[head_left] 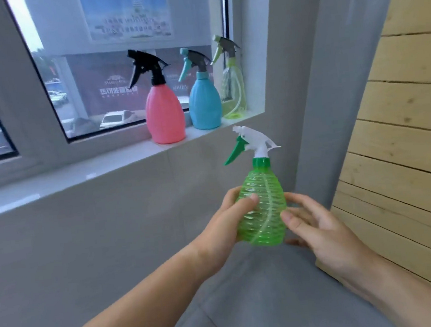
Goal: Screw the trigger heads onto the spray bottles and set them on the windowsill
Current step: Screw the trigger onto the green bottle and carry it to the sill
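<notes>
The left hand (231, 223) is wrapped round the green bottle (263, 211). The right hand (319, 227) is curled lightly round its other side. The bottle is held in the air, below and to the right of the pink bottle (164, 112), with a white trigger head (253, 143) on top.

The green bottle could be dropped if one hand is taken away too soon. The pink bottle could be knocked over if the green one is set down too close.

The windowsill (78, 183) is narrow and shiny. A blue bottle (204, 106) and a clear yellow bottle (232, 92) are lined up right of the pink bottle. A window (95, 96) is seen behind it, and wooden boards (403, 117) far to its right.
</notes>
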### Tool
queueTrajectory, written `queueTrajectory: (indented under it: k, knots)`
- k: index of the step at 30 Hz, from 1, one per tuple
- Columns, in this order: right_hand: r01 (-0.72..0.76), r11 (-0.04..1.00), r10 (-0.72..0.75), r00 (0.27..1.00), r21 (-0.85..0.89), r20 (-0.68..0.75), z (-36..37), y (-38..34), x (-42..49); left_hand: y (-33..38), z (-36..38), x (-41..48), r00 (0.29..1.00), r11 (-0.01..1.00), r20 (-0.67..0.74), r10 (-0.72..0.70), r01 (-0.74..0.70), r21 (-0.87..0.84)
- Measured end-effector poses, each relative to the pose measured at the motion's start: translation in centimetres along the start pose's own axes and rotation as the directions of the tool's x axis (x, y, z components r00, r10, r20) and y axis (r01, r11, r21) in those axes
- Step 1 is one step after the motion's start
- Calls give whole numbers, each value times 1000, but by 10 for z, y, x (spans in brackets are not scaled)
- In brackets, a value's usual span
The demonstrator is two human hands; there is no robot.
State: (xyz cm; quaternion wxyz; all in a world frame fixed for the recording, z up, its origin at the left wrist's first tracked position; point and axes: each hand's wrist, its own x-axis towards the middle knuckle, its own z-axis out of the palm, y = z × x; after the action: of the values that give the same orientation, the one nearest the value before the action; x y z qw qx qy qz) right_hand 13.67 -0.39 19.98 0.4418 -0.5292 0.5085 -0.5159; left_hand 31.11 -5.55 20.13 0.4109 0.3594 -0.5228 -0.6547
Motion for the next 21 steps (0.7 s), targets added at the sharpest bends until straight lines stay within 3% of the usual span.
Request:
queueTrajectory:
  k: [5,12,21]
  knots:
    - [127,991,-132,983,45,128,65,-52,33,52,-46,-19,968,977,-168,184,-160,144]
    - [326,931,-290,934,-165,209,148,-118,86,138,-123,-41,891,924,-319,323,-223,311]
    - [240,964,-201,941,-118,271,223,-126,135,164,-187,-39,835,877,-435,336,-110,467]
